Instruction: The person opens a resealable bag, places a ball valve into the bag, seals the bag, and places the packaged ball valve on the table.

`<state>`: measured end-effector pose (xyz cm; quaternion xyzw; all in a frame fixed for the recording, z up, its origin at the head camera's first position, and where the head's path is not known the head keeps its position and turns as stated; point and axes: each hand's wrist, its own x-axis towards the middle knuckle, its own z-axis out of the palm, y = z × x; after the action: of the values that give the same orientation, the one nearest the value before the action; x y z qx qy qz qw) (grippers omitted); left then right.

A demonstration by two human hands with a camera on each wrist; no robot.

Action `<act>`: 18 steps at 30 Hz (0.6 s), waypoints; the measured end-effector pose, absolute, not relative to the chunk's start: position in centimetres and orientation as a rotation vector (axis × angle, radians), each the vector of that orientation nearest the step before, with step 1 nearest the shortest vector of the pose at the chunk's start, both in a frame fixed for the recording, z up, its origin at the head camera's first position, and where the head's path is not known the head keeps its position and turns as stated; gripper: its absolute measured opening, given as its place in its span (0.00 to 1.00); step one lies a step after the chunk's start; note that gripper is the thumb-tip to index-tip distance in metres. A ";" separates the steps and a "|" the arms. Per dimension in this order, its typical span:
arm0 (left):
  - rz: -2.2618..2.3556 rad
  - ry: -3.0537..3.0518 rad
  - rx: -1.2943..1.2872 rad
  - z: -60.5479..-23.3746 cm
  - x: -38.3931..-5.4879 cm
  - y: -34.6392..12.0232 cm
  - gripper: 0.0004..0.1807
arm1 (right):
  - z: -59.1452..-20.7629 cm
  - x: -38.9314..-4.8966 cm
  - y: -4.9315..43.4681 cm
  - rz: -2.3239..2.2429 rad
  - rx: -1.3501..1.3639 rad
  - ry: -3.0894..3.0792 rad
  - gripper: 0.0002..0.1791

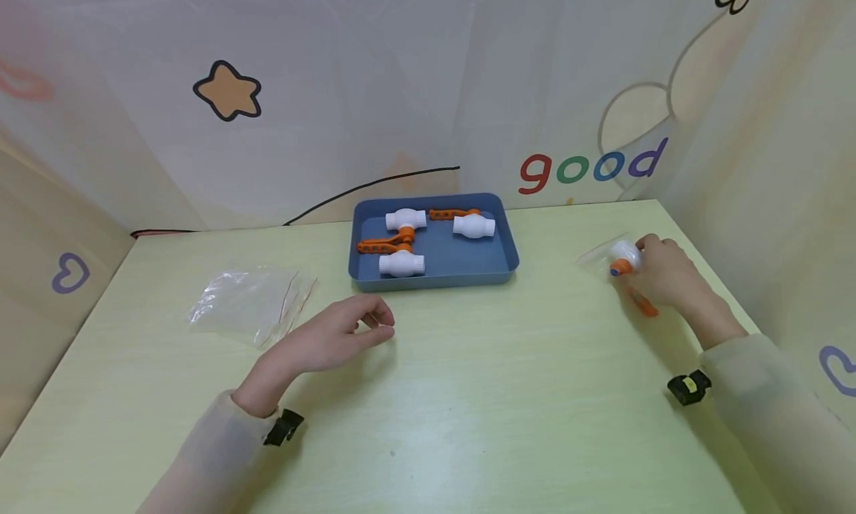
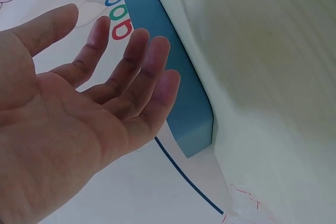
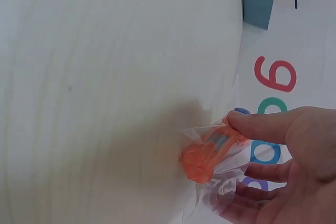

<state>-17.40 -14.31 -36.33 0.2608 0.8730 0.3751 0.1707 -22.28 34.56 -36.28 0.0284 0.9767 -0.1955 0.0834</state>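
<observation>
My right hand (image 1: 660, 270) pinches a clear plastic bag (image 3: 218, 192) near the table's right edge. Inside that bag is a white ball valve (image 1: 626, 252) with an orange handle (image 3: 212, 153); the fingers and film partly cover it. My left hand (image 1: 337, 332), palm up in the left wrist view with fingers loosely bent, holds nothing and hovers in front of the blue tray (image 1: 461, 278). In the tray lie three white ball valves with orange handles: one at back left (image 1: 406, 218), one at front left (image 1: 402, 264), one at right (image 1: 474, 226).
Flat clear plastic bags (image 1: 244, 302) lie on the table (image 1: 435, 425), left of the tray. A printed curtain (image 1: 374, 90) hangs along the back and both sides of the table.
</observation>
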 end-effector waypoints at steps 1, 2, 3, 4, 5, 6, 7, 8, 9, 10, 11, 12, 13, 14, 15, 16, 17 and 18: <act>1.066 2.478 0.739 -36.3 -17.4 -14.3 0.06 | -36.3 -22.4 34.7 -0.586 0.090 2.920 0.38; 1.067 2.477 0.738 -36.3 -17.4 -14.4 0.06 | -36.3 -22.5 34.9 -0.585 0.090 2.926 0.38; 1.066 2.475 0.739 -36.4 -17.4 -14.4 0.06 | -36.3 -22.6 35.0 -0.582 0.084 2.933 0.38; 1.066 2.473 0.739 -36.4 -17.5 -14.4 0.06 | -36.3 -22.6 35.2 -0.576 0.075 2.942 0.38; 1.065 2.470 0.739 -36.4 -17.5 -14.4 0.06 | -36.3 -22.7 35.3 -0.577 0.067 2.949 0.38; 1.065 2.468 0.731 -36.4 -17.4 -14.4 0.06 | -36.4 -22.8 35.4 -0.579 0.064 2.952 0.38; 1.063 2.468 0.730 -36.4 -17.5 -14.4 0.06 | -36.4 -22.8 35.5 -0.580 0.063 2.954 0.39; 1.060 2.467 0.728 -36.4 -17.5 -14.5 0.06 | -36.4 -22.9 35.5 -0.577 0.056 2.962 0.39; 1.055 2.467 0.728 -36.4 -17.5 -14.5 0.07 | -36.5 -22.9 35.6 -0.573 0.048 2.969 0.39; 1.051 2.467 0.727 -36.3 -17.5 -14.5 0.07 | -36.5 -22.9 35.7 -0.571 0.046 2.973 0.39; 1.046 2.468 0.725 -36.3 -17.5 -14.5 0.07 | -36.6 -23.0 35.7 -0.570 0.044 2.977 0.39; 1.040 2.471 0.723 -36.3 -17.6 -14.6 0.07 | -36.6 -23.0 35.8 -0.567 0.043 2.979 0.39; 1.034 2.475 0.720 -36.3 -17.6 -14.6 0.07 | -36.7 -23.0 35.8 -0.564 0.042 2.982 0.39; 1.029 2.479 0.717 -36.3 -17.7 -14.7 0.08 | -36.7 -23.1 35.8 -0.562 0.036 2.986 0.39; 1.027 2.482 0.714 -36.3 -17.7 -14.7 0.08 | -36.8 -23.1 35.9 -0.561 0.032 2.990 0.39; 1.026 2.485 0.708 -36.2 -17.8 -14.8 0.08 | -36.8 -23.1 35.9 -0.559 0.031 2.991 0.39; 1.025 2.486 0.704 -36.2 -17.8 -14.8 0.08 | -36.8 -23.2 35.9 -0.553 0.030 2.995 0.39; 1.027 2.485 0.706 -36.2 -17.8 -14.9 0.09 | -36.8 -23.2 35.9 -0.547 0.028 2.997 0.39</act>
<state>-17.79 -14.86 -36.19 0.2497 0.8793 0.3634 0.1800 -23.20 35.94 -36.79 0.0093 0.9826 -0.1795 0.0474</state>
